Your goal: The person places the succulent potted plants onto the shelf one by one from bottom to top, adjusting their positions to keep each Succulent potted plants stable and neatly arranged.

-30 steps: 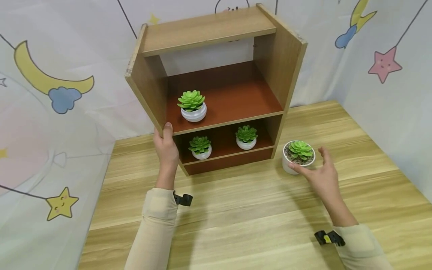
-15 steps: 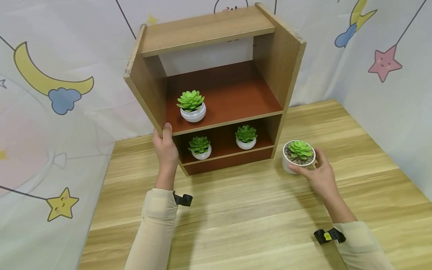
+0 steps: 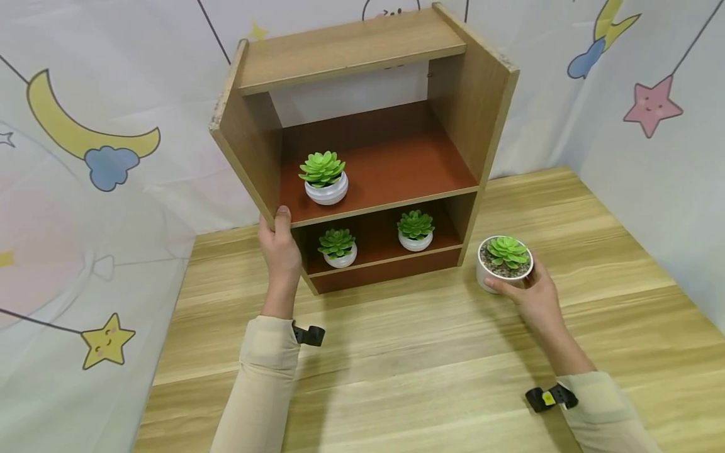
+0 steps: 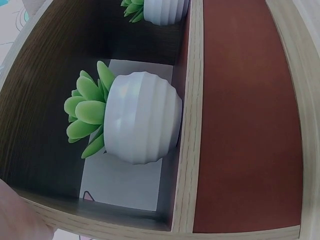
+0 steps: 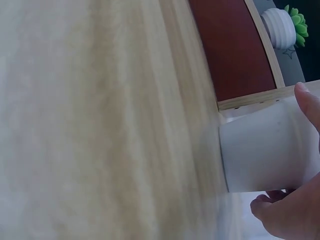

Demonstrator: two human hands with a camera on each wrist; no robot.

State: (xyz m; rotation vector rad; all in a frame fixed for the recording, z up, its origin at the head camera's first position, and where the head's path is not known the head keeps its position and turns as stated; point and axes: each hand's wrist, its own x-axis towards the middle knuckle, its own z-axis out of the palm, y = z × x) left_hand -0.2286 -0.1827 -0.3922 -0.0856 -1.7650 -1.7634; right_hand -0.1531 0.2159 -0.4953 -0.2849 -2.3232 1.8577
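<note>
My left hand (image 3: pixel 281 255) grips the front edge of the wooden shelf unit's (image 3: pixel 374 270) left side panel, thumb at the middle shelf board. To the right of the unit, my right hand (image 3: pixel 538 301) holds a white potted succulent (image 3: pixel 506 253) with gravel around the plant. Its thumb lies along the near side of the pot (image 5: pixel 267 150) and the fingers wrap the far right side, partly hidden. One small potted succulent (image 3: pixel 326 189) stands on the upper shelf at left. On the lower shelf stand two more, a left one (image 3: pixel 340 255) and a right one (image 3: pixel 416 239).
The unit stands at the back of a wood-grain table (image 3: pixel 408 352). Behind it hangs a pale curtain (image 3: pixel 187 189) printed with moons and stars. The table's right edge runs beside a similar pale wall covering (image 3: pixel 668 207).
My right hand's fingers have closed in from beside the pot to grip it. The left hand keeps its hold on the shelf unit. The view has shifted slightly.
</note>
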